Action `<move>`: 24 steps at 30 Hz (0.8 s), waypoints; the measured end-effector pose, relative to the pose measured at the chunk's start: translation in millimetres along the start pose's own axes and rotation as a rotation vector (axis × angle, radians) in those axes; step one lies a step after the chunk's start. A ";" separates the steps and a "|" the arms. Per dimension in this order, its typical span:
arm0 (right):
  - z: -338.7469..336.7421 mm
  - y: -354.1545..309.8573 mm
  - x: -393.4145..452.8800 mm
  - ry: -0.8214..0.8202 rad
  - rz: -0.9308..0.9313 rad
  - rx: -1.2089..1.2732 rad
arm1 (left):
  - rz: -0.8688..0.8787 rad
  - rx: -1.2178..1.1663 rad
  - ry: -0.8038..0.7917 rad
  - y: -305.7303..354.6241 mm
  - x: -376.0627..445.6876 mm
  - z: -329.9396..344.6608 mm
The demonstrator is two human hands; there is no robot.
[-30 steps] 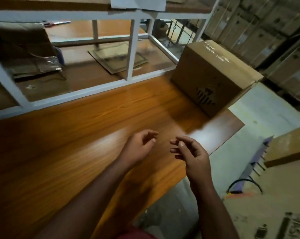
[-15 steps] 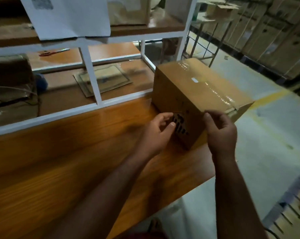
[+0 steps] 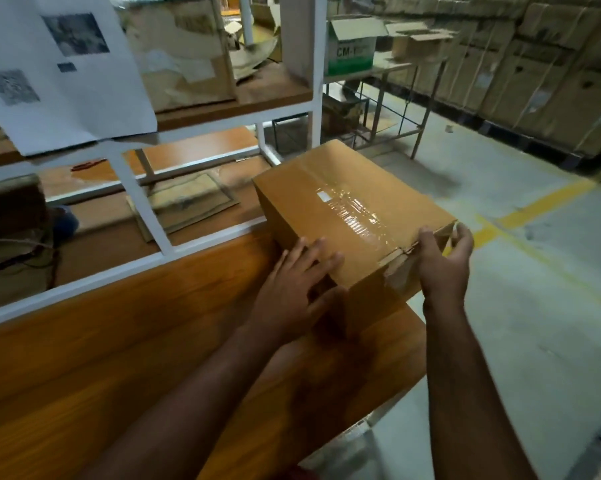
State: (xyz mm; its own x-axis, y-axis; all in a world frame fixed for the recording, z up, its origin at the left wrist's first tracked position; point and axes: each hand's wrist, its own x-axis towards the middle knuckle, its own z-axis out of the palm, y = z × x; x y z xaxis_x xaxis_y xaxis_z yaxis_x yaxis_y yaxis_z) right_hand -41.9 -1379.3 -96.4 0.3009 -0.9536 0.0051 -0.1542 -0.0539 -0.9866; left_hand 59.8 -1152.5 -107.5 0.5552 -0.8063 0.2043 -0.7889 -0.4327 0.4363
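I am watching a brown cardboard box (image 3: 292,199) sitting at center frame on the right end of the tabletop (image 3: 119,358), with glossy clear tape (image 3: 358,216) running along its top seam. The left hand (image 3: 294,282) is pressing flat on its near edge, fingers spread. The right hand (image 3: 444,261) is pinching the tape's torn end at the corner.

Pretty dim and warm indoors. Glare off the tape (image 3: 358,216) on the box (image 3: 292,188). Soft dark shadow on the table (image 3: 119,341) by the box. Brighter over the floor (image 3: 534,289). Smeary blur top right, bent lines near the edges.
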 end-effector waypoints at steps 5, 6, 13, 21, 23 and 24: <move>15.5 -12.9 -80.5 -0.074 -0.494 -0.078 | -0.180 -0.314 0.415 -37.9 -67.0 -2.0; 18.1 -12.9 -96.7 -0.132 -0.642 -0.063 | -0.229 -0.366 0.484 -42.0 -75.5 -5.2; 35.9 20.6 -99.1 -0.344 -0.253 -0.130 | -0.521 -0.646 0.599 -24.7 -85.1 -51.0; 48.5 -6.4 -133.2 -0.644 -0.264 0.247 | -0.565 -0.417 0.558 -48.0 -127.6 -52.9; 53.8 -18.4 -146.7 -0.689 -0.430 0.274 | -0.598 -0.398 0.590 -57.7 -147.6 -59.2; 56.7 -24.6 -154.2 -0.735 -0.505 0.280 | -0.612 -0.372 0.597 -61.0 -158.1 -63.4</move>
State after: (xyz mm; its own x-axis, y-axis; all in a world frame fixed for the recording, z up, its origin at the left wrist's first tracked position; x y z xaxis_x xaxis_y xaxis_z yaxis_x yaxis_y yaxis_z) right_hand -31.2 -1214.2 -82.1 0.8052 -0.4046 0.4334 0.3604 -0.2464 -0.8996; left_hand 36.9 -973.1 -110.8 0.9715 -0.0949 0.2172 -0.2360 -0.4738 0.8484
